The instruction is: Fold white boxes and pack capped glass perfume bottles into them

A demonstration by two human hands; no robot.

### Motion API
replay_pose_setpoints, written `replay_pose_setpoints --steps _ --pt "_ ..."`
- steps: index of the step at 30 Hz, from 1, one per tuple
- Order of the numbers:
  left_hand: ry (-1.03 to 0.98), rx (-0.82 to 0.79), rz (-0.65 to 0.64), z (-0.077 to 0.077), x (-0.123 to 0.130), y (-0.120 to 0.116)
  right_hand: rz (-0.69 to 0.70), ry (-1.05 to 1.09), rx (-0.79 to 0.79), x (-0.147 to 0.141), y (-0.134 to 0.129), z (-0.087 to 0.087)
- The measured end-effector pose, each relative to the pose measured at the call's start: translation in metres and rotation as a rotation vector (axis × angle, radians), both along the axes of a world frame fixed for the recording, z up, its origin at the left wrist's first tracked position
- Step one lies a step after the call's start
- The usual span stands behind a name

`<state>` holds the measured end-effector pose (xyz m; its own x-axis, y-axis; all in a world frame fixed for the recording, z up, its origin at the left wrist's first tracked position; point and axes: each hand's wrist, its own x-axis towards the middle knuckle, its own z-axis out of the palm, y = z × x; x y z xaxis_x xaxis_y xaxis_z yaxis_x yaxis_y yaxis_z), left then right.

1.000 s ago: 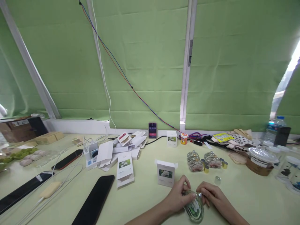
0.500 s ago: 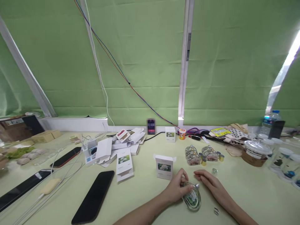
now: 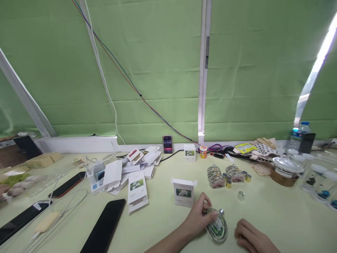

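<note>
My left hand (image 3: 198, 218) is closed on a flat, rounded glass perfume bottle (image 3: 218, 230), which leans on the table with its silver neck up. Green leaves and white print show on the bottle. To its right, my right hand (image 3: 252, 237) rests low over the table with its fingers curled down; what they hold, if anything, is hidden. A clear cap (image 3: 240, 195) lies beyond that hand. Left of the bottle stands an open white box (image 3: 183, 192) with a flower picture. Farther back are several similar bottles (image 3: 216, 176) and gold caps (image 3: 228, 183).
A heap of flattened white cartons (image 3: 142, 167) lies left of centre, with a black phone (image 3: 105, 225) in front. Cables and more phones spread along the left. On the right stand a lidded bowl (image 3: 286, 168) and several clear cups (image 3: 313, 177). Another white box (image 3: 189, 153) stands at the back.
My right hand has moved back toward me, and its fingers have curled over the spot where a small silver ring lay; the ring is now hidden. The left hand still holds the bottle.
</note>
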<state>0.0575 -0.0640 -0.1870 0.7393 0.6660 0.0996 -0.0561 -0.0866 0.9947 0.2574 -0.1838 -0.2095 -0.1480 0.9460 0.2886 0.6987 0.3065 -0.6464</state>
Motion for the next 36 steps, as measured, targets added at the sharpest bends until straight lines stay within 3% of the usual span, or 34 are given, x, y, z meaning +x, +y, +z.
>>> replay_pose_setpoints --steps 5,9,13,19,24,36 --pt "-0.123 -0.055 0.021 -0.002 0.002 -0.002 -0.070 0.442 -0.077 0.004 0.060 0.037" --pt "-0.151 -0.074 0.061 -0.003 0.002 -0.003 -0.099 0.886 -0.251 -0.001 0.092 0.027" --pt "-0.161 -0.099 0.088 -0.003 0.002 -0.003 -0.064 1.179 -0.348 -0.007 0.090 0.012" --pt "-0.129 -0.055 0.107 -0.008 0.003 0.003 0.019 1.222 -0.440 -0.008 0.087 0.010" --pt "-0.137 -0.064 0.098 -0.011 0.003 0.006 -0.024 1.169 -0.403 -0.011 0.089 0.010" --pt "-0.138 -0.080 0.096 -0.001 0.001 -0.001 -0.032 1.154 -0.413 -0.011 0.085 0.020"
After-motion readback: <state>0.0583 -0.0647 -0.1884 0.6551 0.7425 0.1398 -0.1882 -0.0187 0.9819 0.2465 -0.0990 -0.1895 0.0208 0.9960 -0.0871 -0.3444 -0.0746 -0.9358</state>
